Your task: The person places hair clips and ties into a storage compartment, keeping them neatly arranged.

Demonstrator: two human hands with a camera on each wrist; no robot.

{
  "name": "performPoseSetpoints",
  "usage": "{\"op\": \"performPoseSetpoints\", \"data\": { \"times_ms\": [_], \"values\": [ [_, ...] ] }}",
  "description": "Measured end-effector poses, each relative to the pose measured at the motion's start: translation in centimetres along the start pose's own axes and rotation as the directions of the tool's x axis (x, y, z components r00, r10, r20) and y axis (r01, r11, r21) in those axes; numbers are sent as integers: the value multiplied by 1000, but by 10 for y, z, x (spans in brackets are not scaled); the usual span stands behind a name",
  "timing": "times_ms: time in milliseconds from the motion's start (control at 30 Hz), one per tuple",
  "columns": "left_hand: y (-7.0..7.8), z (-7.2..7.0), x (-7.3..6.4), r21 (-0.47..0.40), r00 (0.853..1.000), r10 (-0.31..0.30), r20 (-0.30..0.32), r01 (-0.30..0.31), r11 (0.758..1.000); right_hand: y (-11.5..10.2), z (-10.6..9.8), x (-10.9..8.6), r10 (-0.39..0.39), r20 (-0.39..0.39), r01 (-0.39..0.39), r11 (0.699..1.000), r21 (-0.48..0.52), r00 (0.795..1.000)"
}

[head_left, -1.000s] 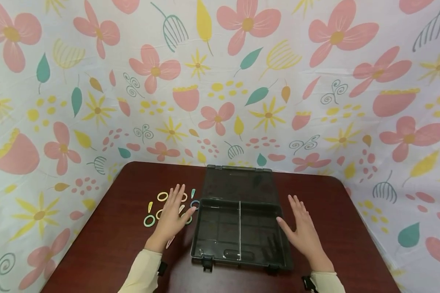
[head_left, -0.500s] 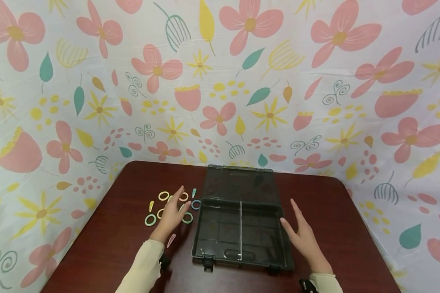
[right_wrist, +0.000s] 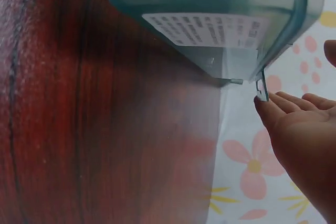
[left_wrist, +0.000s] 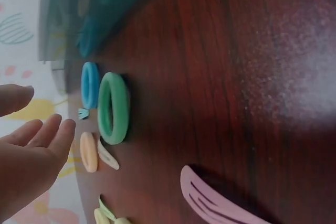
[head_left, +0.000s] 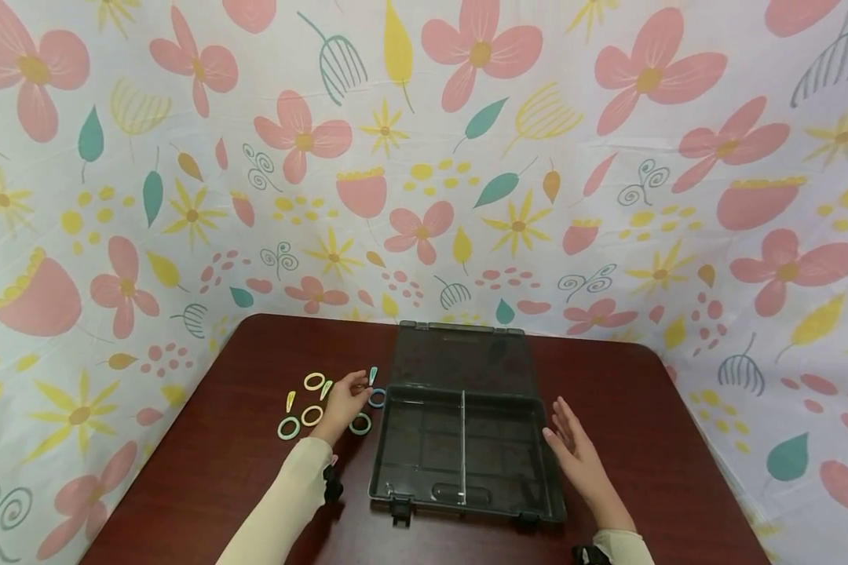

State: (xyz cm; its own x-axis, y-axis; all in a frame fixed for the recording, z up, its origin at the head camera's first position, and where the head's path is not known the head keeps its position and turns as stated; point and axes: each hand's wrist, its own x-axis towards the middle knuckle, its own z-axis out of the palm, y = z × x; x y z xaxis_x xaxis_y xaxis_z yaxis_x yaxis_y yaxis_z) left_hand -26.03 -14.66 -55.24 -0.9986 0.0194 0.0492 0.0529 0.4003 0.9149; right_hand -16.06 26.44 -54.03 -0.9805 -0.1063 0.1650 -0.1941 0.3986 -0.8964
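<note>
My left hand (head_left: 342, 408) hovers over scattered hair ties and snap hair clips left of the case. In the left wrist view its thumb (left_wrist: 16, 98) and fingers are apart, with nothing between them. Closest to it there are a peach hair tie (left_wrist: 89, 152), a pale clip (left_wrist: 108, 155), a green hair tie (left_wrist: 121, 103) and a blue hair tie (left_wrist: 95, 85). A pink clip (left_wrist: 215, 200) lies nearer the wrist. My right hand (head_left: 579, 463) is by the right side of a dark see-through case (head_left: 424, 447), its fingers extended; whether they touch it I cannot tell.
The case's lid (head_left: 462, 357) is folded back, and a divider (head_left: 462, 439) splits its inside into two compartments. More hair ties and a yellow clip (head_left: 290, 402) lie farther left on the dark red table (head_left: 205, 486). Flowered cloth (head_left: 424, 157) hangs behind.
My left hand has lowered and its fingers have bent inward, toward the hair ties near the blue one. The right hand has shifted slightly lower beside the case. The accessories and case stay put.
</note>
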Motion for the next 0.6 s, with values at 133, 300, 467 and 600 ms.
{"op": "performPoseSetpoints", "data": {
  "times_ms": [133,300,467,600],
  "values": [
    [-2,4,3,86,1000,-24,14,22,996,3,-1,-1,0,6,0,1000,13,1000],
    [-2,8,3,170,998,-55,23,50,984,10,1,-1,9,27,-11,997,76,1000],
    [-2,12,4,203,998,-65,23,59,977,16,0,-3,67,60,-74,990,122,996],
    [-2,15,6,219,997,-76,21,70,973,18,-2,-4,128,84,-139,982,128,988]
  ]
}}
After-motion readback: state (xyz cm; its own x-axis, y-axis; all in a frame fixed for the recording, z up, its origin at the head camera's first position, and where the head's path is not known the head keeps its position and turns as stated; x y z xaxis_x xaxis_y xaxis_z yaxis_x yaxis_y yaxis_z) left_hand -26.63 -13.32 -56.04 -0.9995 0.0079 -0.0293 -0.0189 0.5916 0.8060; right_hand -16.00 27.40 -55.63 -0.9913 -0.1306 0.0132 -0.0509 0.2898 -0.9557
